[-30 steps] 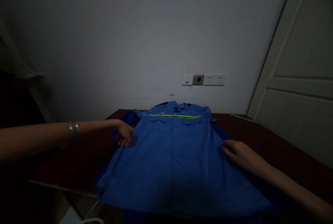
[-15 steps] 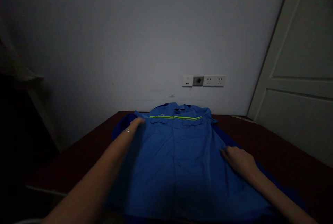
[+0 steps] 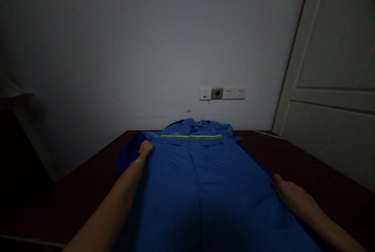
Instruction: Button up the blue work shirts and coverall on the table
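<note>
A blue work shirt point(image 3: 181, 177) with a yellow-green stripe across the chest lies front side up, its collar toward the wall. Its buttoned placket runs down the middle, and darker blue cloth shows along both sides. My left hand point(image 3: 145, 148), with a bracelet at the wrist, is closed on the shirt's left edge just below the shoulder. Farther down on the opposite side, my right hand point(image 3: 285, 189) pinches the shirt's right edge. The near end of the shirt runs out of view into shadow.
The shirt lies on a dark red-brown table point(image 3: 310, 166) against a pale wall point(image 3: 131, 49). Wall sockets point(image 3: 222, 93) sit above the table's back edge. A panelled white door point(image 3: 331, 88) stands at the right. Dark furniture point(image 3: 20, 162) is at the left.
My right hand has moved outward to the right, drawing the shirt's edge with it. My left hand has shifted slightly left and down. The whole view has also shifted a little.
</note>
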A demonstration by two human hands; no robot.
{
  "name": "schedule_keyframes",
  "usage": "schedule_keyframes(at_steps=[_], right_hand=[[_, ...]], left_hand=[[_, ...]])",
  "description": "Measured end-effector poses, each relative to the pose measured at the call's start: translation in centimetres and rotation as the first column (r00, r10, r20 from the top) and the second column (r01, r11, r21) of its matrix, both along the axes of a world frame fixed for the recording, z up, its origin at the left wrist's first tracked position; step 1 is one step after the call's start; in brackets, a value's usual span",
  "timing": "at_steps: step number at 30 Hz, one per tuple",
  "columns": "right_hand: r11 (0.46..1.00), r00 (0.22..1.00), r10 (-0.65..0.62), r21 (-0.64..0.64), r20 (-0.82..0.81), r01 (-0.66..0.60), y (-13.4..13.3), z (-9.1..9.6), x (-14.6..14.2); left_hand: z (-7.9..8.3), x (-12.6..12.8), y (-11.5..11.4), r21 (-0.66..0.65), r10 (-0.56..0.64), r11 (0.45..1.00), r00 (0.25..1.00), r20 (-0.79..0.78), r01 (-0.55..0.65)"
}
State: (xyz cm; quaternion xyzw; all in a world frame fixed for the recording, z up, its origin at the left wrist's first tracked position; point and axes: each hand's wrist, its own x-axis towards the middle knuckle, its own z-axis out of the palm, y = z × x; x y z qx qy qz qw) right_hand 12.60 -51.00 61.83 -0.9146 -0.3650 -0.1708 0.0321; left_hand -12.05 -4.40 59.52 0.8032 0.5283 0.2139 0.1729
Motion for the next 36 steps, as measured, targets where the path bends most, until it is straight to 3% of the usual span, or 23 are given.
schedule_keyframes(at_steps=[4, 10, 15, 18, 22, 26, 31, 36], right_hand=[[0.999, 1.0, -0.009, 0.031, 0.007, 0.009, -0.9, -0.8, 0.0], [0.998, 1.0, -0.012, 0.061, 0.016, 0.011, -2.3, -0.7, -3.2], [0.985, 0.991, 0.067, 0.152, 0.116, -0.084, -4.1, -1.2, -4.6], [0.988, 0.998, 0.068, 0.138, 0.001, -0.067, -5.1, -2.4, -4.2], [0.973, 0.976, 0.127, 0.213, -0.177, -0.088, -5.3, -3.0, -3.7], [0.939, 0.943, 0.142, 0.342, -0.299, -0.033, -4.6, -2.0, -3.7], [0.918, 0.926, 0.19, 0.393, -0.325, -0.051, -4.4, -1.3, -3.7], [0.927, 0.911, 0.172, 0.375, -0.375, -0.021, -4.4, -1.5, -4.3]], left_hand=[[-0.6, 0.5, 0.3, -0.053, 0.078, 0.995, 0.996, -0.029, -0.08], [-1.2, 0.6, 0.8, 0.007, 0.023, 1.0, 0.998, -0.063, -0.023], [-1.3, -1.3, 0.4, 0.052, -0.04, 0.998, 0.991, -0.128, 0.047], [-1.5, -3.4, -0.6, 0.041, -0.103, 0.993, 0.975, -0.195, 0.113], [-2.1, -6.8, -3.4, 0.081, -0.232, 0.953, 0.877, -0.42, 0.291], [-2.3, -9.9, -7.2, 0.136, -0.277, 0.879, 0.721, -0.636, 0.458], [-1.7, -12.1, -11.0, -0.055, -0.364, 0.891, 0.637, -0.68, 0.451], [-1.5, -13.8, -11.8, -0.065, -0.351, 0.89, 0.588, -0.729, 0.451]])
